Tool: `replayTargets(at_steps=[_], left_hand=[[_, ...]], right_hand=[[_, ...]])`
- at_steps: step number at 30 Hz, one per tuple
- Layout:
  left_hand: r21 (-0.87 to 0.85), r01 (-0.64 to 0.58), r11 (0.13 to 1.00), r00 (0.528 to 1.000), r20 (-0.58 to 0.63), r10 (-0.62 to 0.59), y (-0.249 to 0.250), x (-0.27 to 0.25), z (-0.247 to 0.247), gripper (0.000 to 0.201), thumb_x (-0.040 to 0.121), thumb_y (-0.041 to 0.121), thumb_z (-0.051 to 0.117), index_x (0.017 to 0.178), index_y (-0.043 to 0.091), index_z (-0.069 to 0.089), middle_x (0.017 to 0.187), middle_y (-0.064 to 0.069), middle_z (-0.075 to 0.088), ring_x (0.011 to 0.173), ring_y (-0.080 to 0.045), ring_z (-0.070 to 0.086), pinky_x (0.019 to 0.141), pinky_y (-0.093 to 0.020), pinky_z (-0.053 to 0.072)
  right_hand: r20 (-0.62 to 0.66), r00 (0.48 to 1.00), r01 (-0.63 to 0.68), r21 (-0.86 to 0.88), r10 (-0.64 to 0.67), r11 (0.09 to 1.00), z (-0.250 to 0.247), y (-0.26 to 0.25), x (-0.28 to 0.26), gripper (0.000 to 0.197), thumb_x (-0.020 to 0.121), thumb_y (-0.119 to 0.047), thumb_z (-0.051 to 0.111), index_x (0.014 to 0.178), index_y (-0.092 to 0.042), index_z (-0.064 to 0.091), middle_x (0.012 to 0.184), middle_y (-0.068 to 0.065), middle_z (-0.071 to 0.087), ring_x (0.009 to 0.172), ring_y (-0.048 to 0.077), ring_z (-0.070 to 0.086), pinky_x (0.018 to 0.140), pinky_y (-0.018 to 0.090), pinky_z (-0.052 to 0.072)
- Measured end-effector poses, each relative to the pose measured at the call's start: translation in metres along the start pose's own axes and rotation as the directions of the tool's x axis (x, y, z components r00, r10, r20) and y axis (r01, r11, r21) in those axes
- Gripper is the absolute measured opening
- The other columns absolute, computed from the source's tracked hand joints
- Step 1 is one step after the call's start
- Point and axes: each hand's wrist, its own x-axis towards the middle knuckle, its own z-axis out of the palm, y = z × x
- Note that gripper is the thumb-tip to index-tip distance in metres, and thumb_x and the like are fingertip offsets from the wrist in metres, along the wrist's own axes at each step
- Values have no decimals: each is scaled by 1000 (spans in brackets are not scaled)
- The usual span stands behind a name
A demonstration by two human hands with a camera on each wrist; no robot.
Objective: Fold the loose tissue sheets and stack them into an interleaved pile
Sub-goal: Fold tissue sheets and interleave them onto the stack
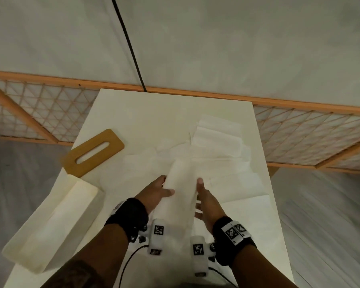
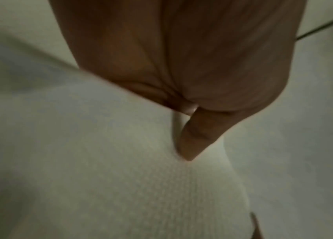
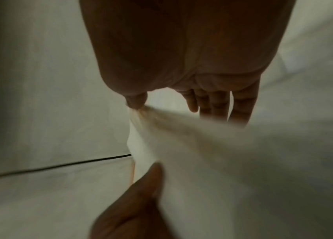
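Head view: a person's left hand (image 1: 154,193) and right hand (image 1: 206,201) lift a long white tissue sheet (image 1: 180,196) between them above a white table (image 1: 133,113), the left thumb lying across the sheet's upper face and the right hand gripping its opposite edge. More loose tissue sheets (image 1: 195,161) lie spread on the table beyond the hands, with a stack of folded tissues (image 1: 217,138) at the far right side. An open cream tissue box (image 1: 50,223) sits at the table's left edge, its wooden slotted lid (image 1: 94,152) lying just beyond it, partly over the edge. Both wrists wear black straps carrying white tagged camera units. Left wrist view: the left hand (image 2: 181,64) pinches the tissue sheet (image 2: 100,161), the thumb (image 2: 194,137) pressed onto the textured paper while the fingers are hidden beneath it. Right wrist view: the right hand (image 3: 181,56) grasps the blurred tissue sheet (image 3: 212,153), the thumb meeting it at the left and four fingers (image 3: 216,103) reaching behind the paper; the left hand (image 3: 132,207) holds the sheet's nearer part at the bottom of the frame.
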Motion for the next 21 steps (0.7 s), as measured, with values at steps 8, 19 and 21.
replayTargets(at_steps=[8,19,21], left_hand=[[-214,-109,971,979,-191,67,-12,-23,43,52,87,3,72,131,17,49,121,-12,68,104,-30,69,86,-43,59],[58,-176,983,969,-168,183,-7,-38,13,69,66,30,85,127,29,53,119,3,70,107,-17,68,97,-47,54],[131,-182,975,972,-126,198,-1,-43,-4,70,70,28,85,130,27,51,119,5,69,108,-14,67,97,-43,54]], right_hand=[[67,998,-22,155,11,988,-6,-15,-2,79,90,-80,25,112,-19,71,97,5,79,89,22,75,81,39,59],[16,979,205,-144,-205,968,3,-18,-5,27,91,-18,65,115,-24,55,109,12,71,98,33,71,82,55,60],[61,982,184,-100,-178,978,11,-25,-5,36,92,-12,67,123,-20,51,112,16,70,102,35,70,84,51,61]])
